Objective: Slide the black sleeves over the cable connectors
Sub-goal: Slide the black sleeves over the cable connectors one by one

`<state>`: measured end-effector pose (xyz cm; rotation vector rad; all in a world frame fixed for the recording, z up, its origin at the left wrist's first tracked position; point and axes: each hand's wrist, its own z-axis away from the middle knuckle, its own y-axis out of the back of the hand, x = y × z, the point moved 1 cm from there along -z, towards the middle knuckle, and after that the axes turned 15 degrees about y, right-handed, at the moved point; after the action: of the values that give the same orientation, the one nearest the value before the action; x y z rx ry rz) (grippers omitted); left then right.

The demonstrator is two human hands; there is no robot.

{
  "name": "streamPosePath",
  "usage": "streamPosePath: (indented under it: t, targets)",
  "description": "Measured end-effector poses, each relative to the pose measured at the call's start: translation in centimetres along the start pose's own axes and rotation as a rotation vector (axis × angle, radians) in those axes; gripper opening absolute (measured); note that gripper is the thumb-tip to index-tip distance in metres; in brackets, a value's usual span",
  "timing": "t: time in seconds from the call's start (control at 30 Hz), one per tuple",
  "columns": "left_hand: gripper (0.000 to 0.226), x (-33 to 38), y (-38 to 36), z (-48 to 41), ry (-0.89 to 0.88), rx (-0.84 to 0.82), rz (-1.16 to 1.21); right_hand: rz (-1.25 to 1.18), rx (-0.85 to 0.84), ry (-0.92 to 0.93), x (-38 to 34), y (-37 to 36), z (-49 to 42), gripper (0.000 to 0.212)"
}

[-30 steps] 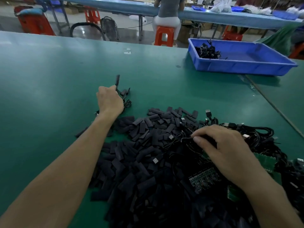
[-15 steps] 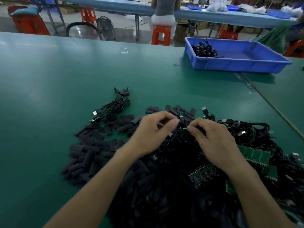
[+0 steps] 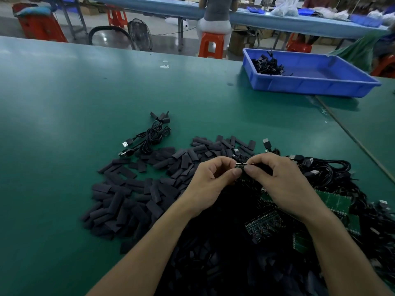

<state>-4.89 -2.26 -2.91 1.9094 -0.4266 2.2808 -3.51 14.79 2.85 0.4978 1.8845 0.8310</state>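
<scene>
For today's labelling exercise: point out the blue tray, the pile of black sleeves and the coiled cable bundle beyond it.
blue tray (image 3: 310, 88): head view, its near side wall.
pile of black sleeves (image 3: 128, 201): head view, middle of the left heap.
coiled cable bundle (image 3: 150, 136): head view, the knotted coil.

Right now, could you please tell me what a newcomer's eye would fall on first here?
First the left hand and right hand, pinching a small dark part between them at the centre. Then the sleeves, heaped on the green table to their left and below, and the blue tray at the far right.
</scene>
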Motion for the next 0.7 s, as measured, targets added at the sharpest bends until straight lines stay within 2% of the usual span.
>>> streamPosePath:
  t: [0.3,0.47,0.53,0.63,0.7]
  targets:
    - [0.013,-0.1,0.5,-0.2,0.016,-0.104,-0.027,-0.055,-0.065,-0.023,0.4,0.1,-0.3,0.006]
    - [0.019,0.0,0.7,-0.4,0.074,-0.178,0.043,-0.106,-0.112,-0.025,0.4,0.4,-0.4,0.006]
    - [0.013,0.1,0.6,-0.4,0.081,-0.201,0.101,-0.167,-0.12,-0.024,0.2,0.6,-0.2,0.006]
    - [0.014,0.2,0.5,-0.6,0.042,-0.108,0.137,-0.203,-0.025,0.002,-0.1,0.6,0.2,0.007]
    - [0.018,0.4,0.8,-0.6,-0.013,-0.042,0.228,-0.1,0.091,0.035,-0.2,0.1,0.7,0.012]
